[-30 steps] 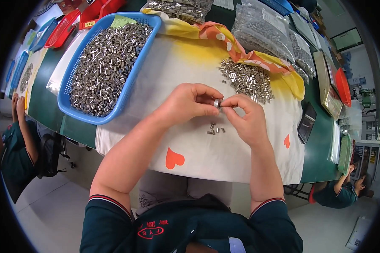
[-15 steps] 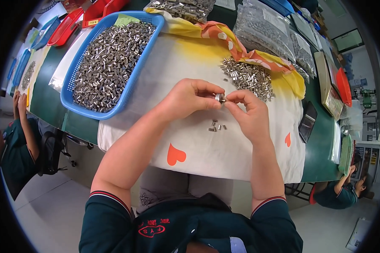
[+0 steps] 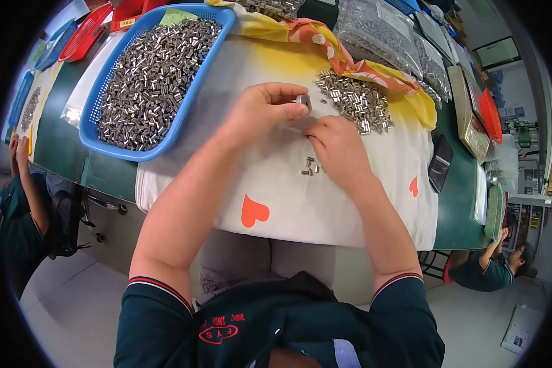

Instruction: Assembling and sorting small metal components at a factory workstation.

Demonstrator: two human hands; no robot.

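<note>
In the head view, the 2 hands are apart, though near each other, above a white cloth (image 3: 276, 202). The left hand (image 3: 257, 113) is clamped on a round metal piece (image 3: 303, 103), held between its thumb and fingers. The right hand (image 3: 339, 147) is just beside it, nearer the body, with its fingers curled in toward the thumb; I cannot tell whether they pinch anything small.

A few small metal cylinders (image 3: 306, 172) lie loose on the cloth, just left of the right hand. Beyond that hand spreads a pile of similar cylinders (image 3: 359, 104), beside a yellow and orange fabric edge (image 3: 380, 75). On the left, a blue basket (image 3: 119, 149) holds a large heap of small metal pieces (image 3: 156, 86). Clear plastic bags (image 3: 377, 37) sit beyond the pile, and a dark flat object (image 3: 440, 164) rests on the green tabletop (image 3: 463, 218) at right. 2 orange hearts (image 3: 253, 211) mark the cloth.
</note>
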